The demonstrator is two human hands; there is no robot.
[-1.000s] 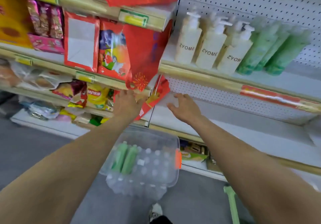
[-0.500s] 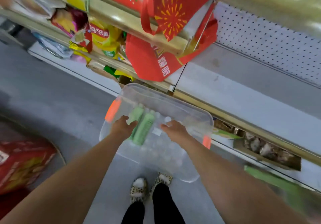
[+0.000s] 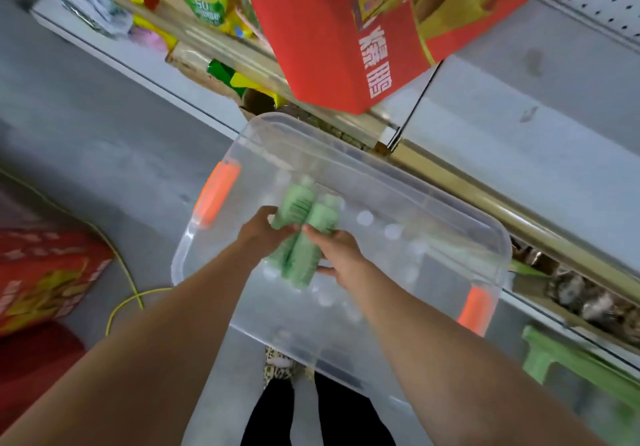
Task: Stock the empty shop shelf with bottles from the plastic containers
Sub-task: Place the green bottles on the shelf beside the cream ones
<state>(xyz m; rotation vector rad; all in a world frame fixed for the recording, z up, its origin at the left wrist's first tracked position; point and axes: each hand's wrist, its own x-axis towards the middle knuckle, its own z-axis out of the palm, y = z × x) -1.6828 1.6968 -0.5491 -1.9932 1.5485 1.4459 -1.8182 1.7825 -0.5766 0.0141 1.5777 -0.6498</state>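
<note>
Okay, clamped on the left green bottle with left grip, right green bottle with right grip, inside the clear container. Side by side, long axes near-to-far. Empty shelf far-right, nearer right grip.

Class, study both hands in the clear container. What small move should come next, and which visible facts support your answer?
Probably lift both out over the rim of the container: the left hand grips the left green bottle, the right hand grips the right green bottle, and the bare shelf lies just beyond.
</note>
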